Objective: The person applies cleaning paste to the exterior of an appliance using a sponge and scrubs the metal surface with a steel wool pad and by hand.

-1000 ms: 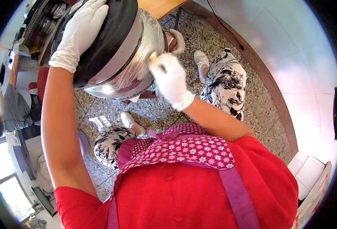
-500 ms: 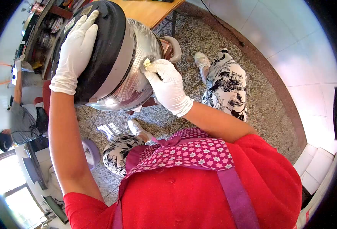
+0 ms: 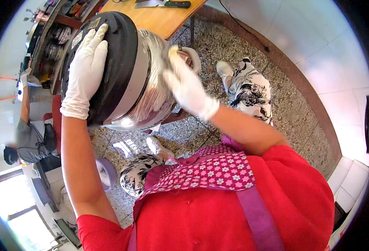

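Note:
A large round metal cooker rests tilted on its side, with its black base facing left and a pale side handle on its far right. Gloved in white, my left hand lies flat on the black base, its fingers stretched out. My right hand, also gloved and smeared by motion, is at the shiny, streaked metal side. Its fingers are closed on a small yellow-and-grey scouring pad, which is blurred and partly hidden.
A wooden table behind the cooker bears a knife. Shelves with dishes stand at left, where another person is seen. A pale purple tub sits on the speckled floor. Tiled wall lines the right.
My right hand has slid up and slightly right along the metal side with the pad. My left hand stays on the base. The whole view has shifted, showing more of the table and its knife.

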Tool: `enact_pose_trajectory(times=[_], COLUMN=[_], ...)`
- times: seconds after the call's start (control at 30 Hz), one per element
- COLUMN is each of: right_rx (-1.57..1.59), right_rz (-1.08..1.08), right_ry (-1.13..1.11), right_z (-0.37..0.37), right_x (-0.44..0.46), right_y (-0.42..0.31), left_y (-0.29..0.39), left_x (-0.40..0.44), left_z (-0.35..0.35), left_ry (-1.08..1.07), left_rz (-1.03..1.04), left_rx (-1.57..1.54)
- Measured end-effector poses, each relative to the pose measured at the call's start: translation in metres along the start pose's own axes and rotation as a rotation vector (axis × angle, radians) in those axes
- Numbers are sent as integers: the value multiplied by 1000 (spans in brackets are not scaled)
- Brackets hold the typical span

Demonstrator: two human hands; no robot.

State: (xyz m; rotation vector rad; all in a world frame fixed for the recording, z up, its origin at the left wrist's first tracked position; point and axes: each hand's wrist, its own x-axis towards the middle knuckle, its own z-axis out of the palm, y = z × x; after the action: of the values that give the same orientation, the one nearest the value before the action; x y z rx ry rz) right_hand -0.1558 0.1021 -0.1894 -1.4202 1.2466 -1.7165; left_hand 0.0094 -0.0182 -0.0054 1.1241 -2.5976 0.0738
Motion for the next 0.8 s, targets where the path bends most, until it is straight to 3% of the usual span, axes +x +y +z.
enact_pose_trajectory(times=[0.07, 0.17, 0.2, 0.27, 0.3, 0.33, 0.4, 0.47, 0.53, 0.57, 0.67, 0.73, 0.8], right_rx=[-136, -110, -150, -257, 148, 198, -398, 18, -34, -82, -127, -85, -158], right_rz=[-66, -77, 16, -75, 516, 700, -222, 346, 224, -87, -78, -83, 151], right_ry=[52, 116, -78, -350, -405, -429, -395, -248, -58, 84, 26, 80, -286], right_z=[18, 17, -8, -9, -15, -22, -16, -19, -9, 8, 19, 16, -9], right_x=[-35, 29, 62, 128, 136, 137, 136, 86, 23, -6, -22, 35, 105], right_y=[-16, 9, -13, 43, 15, -7, 61, 11, -15, -6, -27, -10, -11], left_y=[6, 3, 2, 1, 2, 2, 2, 3, 4, 6, 6, 6, 7], left_x=[-1, -4, -4, -4, -2, -2, -1, -1, -1, -1, -5, -6, -3], left_z=[-5, -5, -5, -5, -4, -3, -4, -6, -5, -6, -4, -5, -6], left_ry=[-10, -13, -17, -23, -19, -22, -18, -27, -35, -38, -32, -29, -36], left_rz=[18, -20, -22, 22, 28, 4, -21, -15, -19, -14, -17, -38, -30], left_rx=[30, 18, 21, 20, 23, 28, 27, 27, 11, -12, -21, -35, -51])
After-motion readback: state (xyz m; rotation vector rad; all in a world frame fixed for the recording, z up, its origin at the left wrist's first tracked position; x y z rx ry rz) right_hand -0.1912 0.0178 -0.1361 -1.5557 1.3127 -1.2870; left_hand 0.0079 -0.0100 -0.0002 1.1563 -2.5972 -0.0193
